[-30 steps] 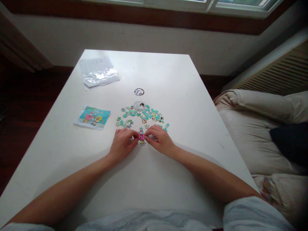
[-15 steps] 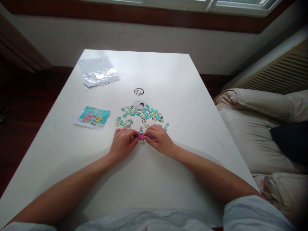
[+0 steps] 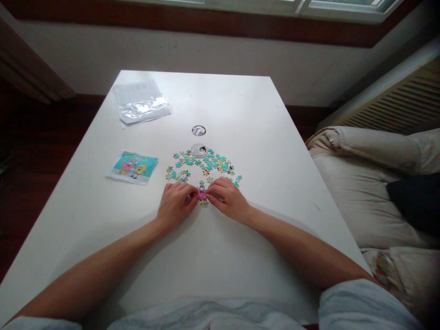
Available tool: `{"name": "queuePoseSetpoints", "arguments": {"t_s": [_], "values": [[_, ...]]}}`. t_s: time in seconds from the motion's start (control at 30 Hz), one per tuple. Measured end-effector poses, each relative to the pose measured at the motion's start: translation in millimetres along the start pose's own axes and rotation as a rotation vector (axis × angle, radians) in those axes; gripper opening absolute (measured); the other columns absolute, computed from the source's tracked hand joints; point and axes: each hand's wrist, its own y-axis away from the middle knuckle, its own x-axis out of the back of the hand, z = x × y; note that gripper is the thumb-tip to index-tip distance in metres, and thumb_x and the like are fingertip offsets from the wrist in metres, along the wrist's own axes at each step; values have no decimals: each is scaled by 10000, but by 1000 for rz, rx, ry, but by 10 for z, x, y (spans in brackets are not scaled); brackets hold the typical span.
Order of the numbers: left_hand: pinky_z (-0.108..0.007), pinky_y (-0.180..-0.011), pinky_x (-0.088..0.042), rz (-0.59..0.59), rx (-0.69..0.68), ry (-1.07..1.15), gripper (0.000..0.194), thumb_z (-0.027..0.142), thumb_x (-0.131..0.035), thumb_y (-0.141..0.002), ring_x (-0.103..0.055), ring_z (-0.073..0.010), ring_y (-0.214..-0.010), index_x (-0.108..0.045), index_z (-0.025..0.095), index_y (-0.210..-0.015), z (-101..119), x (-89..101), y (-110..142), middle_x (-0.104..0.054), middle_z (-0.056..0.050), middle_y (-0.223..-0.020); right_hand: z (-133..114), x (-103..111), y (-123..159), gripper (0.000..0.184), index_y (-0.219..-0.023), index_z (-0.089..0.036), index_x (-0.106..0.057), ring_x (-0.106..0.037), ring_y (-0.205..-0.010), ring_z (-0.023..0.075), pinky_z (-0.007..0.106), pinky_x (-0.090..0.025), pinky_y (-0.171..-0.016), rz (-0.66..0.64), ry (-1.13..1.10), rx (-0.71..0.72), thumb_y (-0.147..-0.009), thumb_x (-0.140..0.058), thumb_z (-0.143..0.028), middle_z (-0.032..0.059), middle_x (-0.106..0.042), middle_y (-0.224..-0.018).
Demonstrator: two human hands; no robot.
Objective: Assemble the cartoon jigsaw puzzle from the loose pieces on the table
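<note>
Between my two hands lies a small group of joined jigsaw puzzle pieces (image 3: 202,193), pink in the middle with green and yellow at its ends. My left hand (image 3: 177,199) pinches its left edge with thumb and forefinger. On the right edge, the fingertips of my right hand (image 3: 227,198) are closed in the same way. Loose jigsaw pieces (image 3: 192,160), mostly turquoise with some yellow and red, spread in an arc just beyond my hands. The fingers partly cover the sides of the joined pieces.
A colourful cartoon picture sheet (image 3: 132,168) lies at the left on the white table (image 3: 220,261). Farther back is a clear plastic bag with papers (image 3: 142,103). A round metal grommet (image 3: 199,151) and a round hole (image 3: 198,130) sit mid-table. A beige sofa (image 3: 343,197) stands at the right.
Almost nothing differs. Both hands stay at the joined jigsaw pieces, with only a very slight shift of the fingers and pieces.
</note>
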Motion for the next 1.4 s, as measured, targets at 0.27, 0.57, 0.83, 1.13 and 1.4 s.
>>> {"name": "queuePoseSetpoints", "arguments": {"t_s": [0.27,0.57,0.83,1.13,1.4], "values": [[-391,-853,-381,-6,-29,-28,53,258,-669,-918,-624,-235,-931,-707,250,-955,-79,10,36,-720,-28,-957,23,28,11,174,-950,-233,-694,-609,-939,226,404,-466,-876,-15,34,29,-1026,-580,-340,69,-708,-939],[-401,-883,-391,-19,-73,-94,86,295,-658,-947,-611,-246,-989,-725,271,-996,-78,-33,62,-701,-48,-1010,27,19,31,158,-1013,-248,-713,-603,-986,227,423,-439,-913,-55,149,94,-1028,-584,-339,63,-718,-999],[-415,-884,-389,-5,-70,-169,128,363,-695,-933,-605,-253,-999,-685,241,-973,-30,-45,57,-694,-44,-1033,35,12,30,163,-980,-224,-716,-603,-978,221,409,-436,-900,-41,178,130,-1024,-591,-319,65,-715,-993],[-418,-903,-399,11,-79,-194,94,314,-669,-944,-611,-245,-988,-690,241,-998,-22,-47,48,-691,-46,-1032,26,18,26,169,-985,-227,-720,-604,-998,220,410,-429,-918,-61,205,133,-1027,-588,-323,61,-721,-999],[-404,-881,-394,27,-96,-187,83,313,-675,-940,-609,-236,-964,-701,248,-985,-16,-45,45,-689,-36,-1002,29,14,26,188,-980,-230,-722,-609,-1001,217,400,-430,-917,-66,195,130,-1032,-580,-342,64,-723,-1006]]}}
